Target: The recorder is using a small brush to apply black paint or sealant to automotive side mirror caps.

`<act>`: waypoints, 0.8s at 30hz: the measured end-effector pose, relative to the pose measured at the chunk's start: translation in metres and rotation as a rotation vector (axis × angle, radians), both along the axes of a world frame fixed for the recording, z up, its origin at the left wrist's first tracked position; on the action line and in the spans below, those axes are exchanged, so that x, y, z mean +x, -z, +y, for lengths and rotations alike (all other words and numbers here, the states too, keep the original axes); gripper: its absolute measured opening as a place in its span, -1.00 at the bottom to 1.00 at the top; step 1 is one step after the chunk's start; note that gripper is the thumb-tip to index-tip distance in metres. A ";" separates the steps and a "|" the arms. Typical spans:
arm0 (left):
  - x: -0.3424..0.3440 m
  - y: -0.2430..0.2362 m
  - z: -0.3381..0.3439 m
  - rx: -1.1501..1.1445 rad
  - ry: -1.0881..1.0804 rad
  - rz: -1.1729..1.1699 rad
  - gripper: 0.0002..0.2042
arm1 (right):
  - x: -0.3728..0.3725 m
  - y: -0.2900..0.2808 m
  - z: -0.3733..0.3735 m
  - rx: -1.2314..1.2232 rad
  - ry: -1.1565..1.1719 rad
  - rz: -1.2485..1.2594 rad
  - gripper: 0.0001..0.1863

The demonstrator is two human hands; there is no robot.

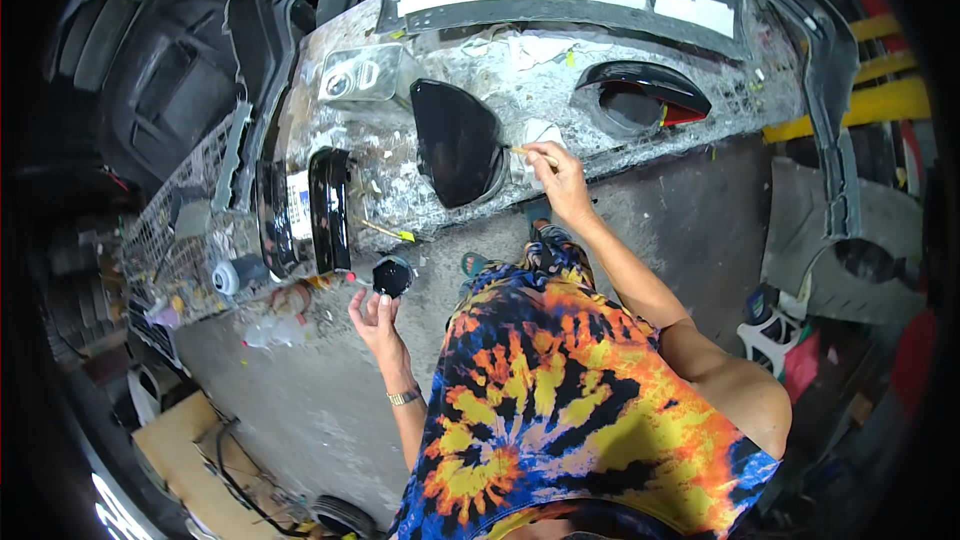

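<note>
My left hand (378, 328), with a watch at the wrist, grips a small cup (392, 277) of black liquid by its near side, just off the bench's front edge. Pinched in my right hand (558, 180) is a thin tan-handled paintbrush (518, 150). Its dark tip meets or nearly meets the right edge of a glossy black car mirror cover (456, 143), which stands on the bench. Whether the bristles touch the cover is too small to tell. Left of it stand two glossy black curved parts (330, 210) (275, 218).
A paint-spattered bench (385, 175) runs across the front. On it are another black mirror housing (645, 90), a clear plastic box (365, 75) and a stick with a yellow-green tag (385, 230). A large grey bumper (570, 5) arches behind. Clear plastic bags (275, 328) lie at the left.
</note>
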State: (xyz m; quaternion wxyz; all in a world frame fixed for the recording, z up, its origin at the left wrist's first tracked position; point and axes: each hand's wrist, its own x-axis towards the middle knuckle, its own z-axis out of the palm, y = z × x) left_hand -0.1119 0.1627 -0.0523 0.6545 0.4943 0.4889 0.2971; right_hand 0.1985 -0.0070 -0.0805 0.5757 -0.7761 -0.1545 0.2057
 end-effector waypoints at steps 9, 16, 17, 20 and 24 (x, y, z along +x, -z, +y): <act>0.003 -0.024 0.011 0.026 0.078 0.134 -0.55 | 0.001 0.002 0.025 0.188 0.023 -0.402 -0.71; 0.005 -0.030 0.008 0.043 0.083 0.154 -0.57 | -0.029 0.006 0.018 0.126 -0.099 -0.499 -0.68; 0.004 -0.029 0.008 0.042 0.081 0.155 -0.57 | -0.032 0.006 0.017 0.099 -0.129 -0.516 -0.68; 0.002 -0.026 0.009 0.040 0.073 0.161 -0.57 | -0.041 0.004 0.009 0.054 -0.182 -0.526 -0.67; -0.001 -0.021 0.009 0.029 0.041 0.151 -0.59 | -0.042 -0.005 -0.002 0.078 -0.319 -0.515 -0.68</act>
